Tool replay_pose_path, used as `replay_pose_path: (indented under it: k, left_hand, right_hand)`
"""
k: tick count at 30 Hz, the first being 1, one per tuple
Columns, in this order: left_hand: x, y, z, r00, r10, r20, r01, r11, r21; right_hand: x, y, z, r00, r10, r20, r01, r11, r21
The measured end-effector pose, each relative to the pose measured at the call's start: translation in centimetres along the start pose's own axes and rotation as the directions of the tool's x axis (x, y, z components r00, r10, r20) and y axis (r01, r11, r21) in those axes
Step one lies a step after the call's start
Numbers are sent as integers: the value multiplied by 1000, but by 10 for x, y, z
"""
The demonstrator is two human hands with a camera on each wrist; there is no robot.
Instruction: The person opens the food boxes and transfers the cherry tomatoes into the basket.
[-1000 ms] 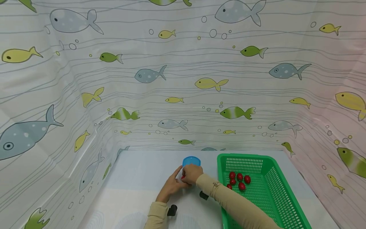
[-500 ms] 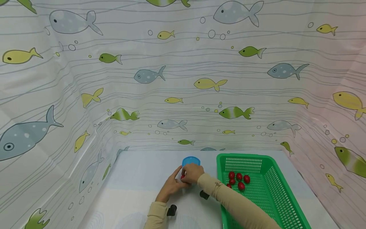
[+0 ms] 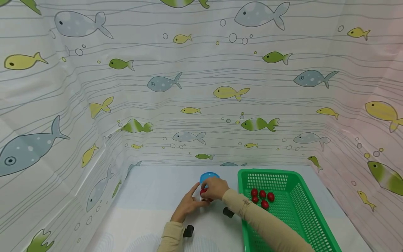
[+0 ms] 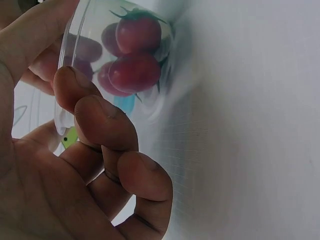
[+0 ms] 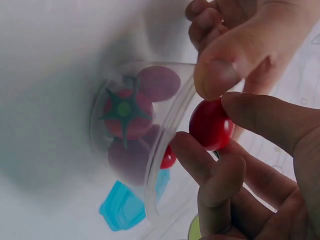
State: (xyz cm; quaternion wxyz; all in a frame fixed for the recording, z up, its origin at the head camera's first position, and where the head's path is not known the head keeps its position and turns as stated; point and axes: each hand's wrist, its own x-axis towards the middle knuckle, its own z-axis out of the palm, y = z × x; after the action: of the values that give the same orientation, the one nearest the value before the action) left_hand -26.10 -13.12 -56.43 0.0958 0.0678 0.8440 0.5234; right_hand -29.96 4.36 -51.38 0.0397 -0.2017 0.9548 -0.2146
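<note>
A clear plastic cup [image 5: 177, 107] stands on the white table, with several cherry tomatoes [image 4: 135, 72] inside, some with green stems. My left hand [image 3: 188, 206] holds the cup from its left side, thumb at the rim and fingers bent along the wall. Over the cup's mouth, my right hand [image 3: 217, 188] pinches a shiny red cherry tomato [image 5: 211, 125] between thumb and fingers. That tomato sits right by the rim, near my left thumb. From the head view my hands hide most of the cup.
Behind the cup stands a blue round container [image 3: 209, 177]. To the right is a green perforated basket [image 3: 292, 217] with several loose cherry tomatoes [image 3: 264, 204] at its far left; my right forearm crosses its near-left side. Fish-patterned sheeting [image 3: 201, 87] encloses the table's back and sides.
My right hand has shifted slightly right and up, and more of the red tomato shows between the hands. The left hand has stayed almost still at the cup.
</note>
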Motion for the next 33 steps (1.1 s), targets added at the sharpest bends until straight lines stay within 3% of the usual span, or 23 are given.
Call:
replay_pose_path:
  k: [20,33]
  left_hand:
    - [-1,0,2,999,-40,18,41,997,-59]
    - [1,1,3,999,-43,6,43,999,-25]
  right_hand:
    - [-22,11,-37,1000,2,5,-3,988,152]
    - [-46,29,-69,994,-69,-89,88,971,223]
